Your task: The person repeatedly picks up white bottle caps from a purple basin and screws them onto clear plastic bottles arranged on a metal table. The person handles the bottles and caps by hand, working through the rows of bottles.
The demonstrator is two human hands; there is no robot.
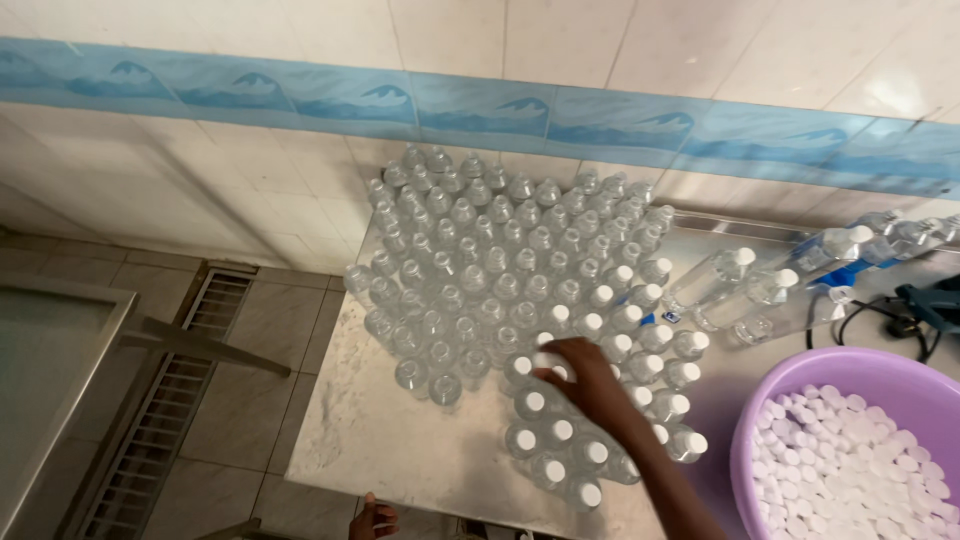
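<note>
Clear plastic bottles (500, 290) upright, packed tight; white-capped ones under and around the right hand (585, 378), uncapped beyond its fingertips.

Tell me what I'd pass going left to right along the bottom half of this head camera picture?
Metal floor grate → left hand at the table's near edge → cluster of clear plastic bottles → right hand on the capped bottles → purple basin of white caps.
</note>
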